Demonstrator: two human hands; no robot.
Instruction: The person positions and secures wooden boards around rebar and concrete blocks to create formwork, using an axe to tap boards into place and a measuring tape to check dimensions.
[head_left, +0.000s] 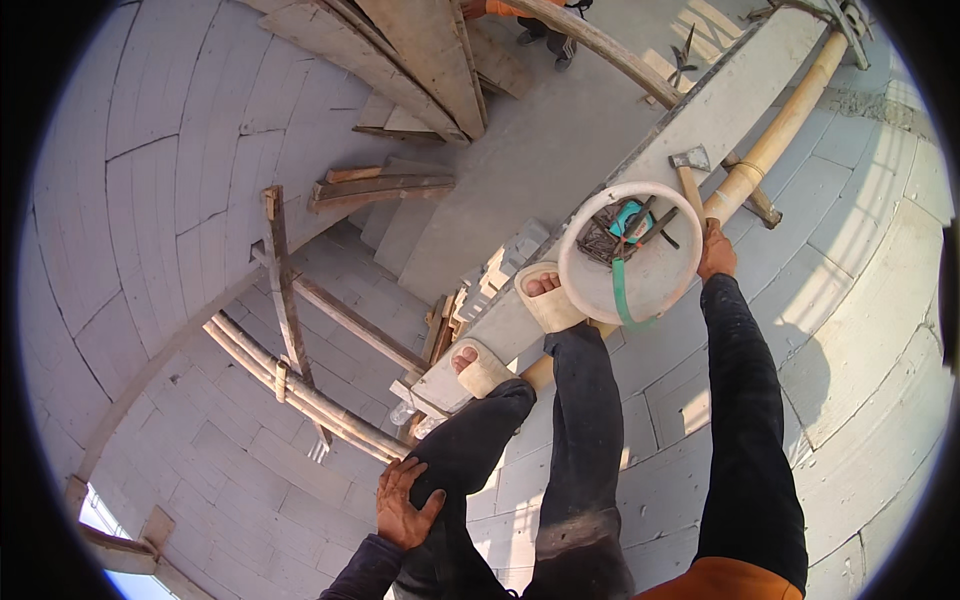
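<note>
Bright daylight, shadow on block wall, curved edges

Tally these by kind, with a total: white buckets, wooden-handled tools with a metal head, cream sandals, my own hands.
White bucket: 1
Wooden-handled tool: 1
Cream sandals: 2
Your hands (left hand, right hand): 2
Total: 6

Person wearing an orange top, long dark sleeves, dark trousers with a dusty patch, and cream open-toed slippers.
</note>
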